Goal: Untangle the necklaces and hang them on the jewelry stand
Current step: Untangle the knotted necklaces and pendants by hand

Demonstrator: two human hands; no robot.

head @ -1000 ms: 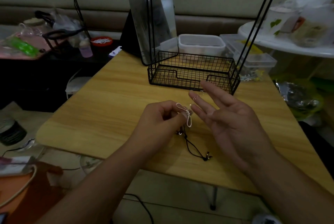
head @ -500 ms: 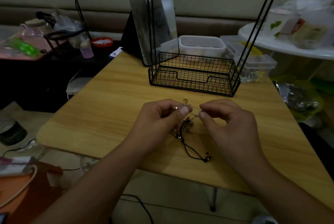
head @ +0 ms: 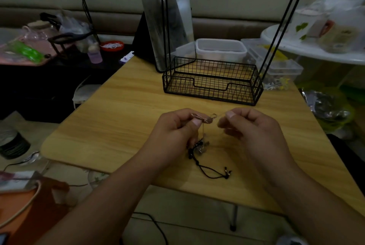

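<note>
Both hands [head: 217,126] pinch the thin chain [head: 209,119], black cord necklace [head: 209,169] trails near desk's [head: 110,126] front edge; stand [head: 212,80] empty, nothing hung yet.

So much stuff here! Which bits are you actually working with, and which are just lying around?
In use:
thin chain, pinched by left hand and right hand
black cord necklace
jewelry stand

Lying about:
mirror
plastic boxes
small bottle
red dish
</note>
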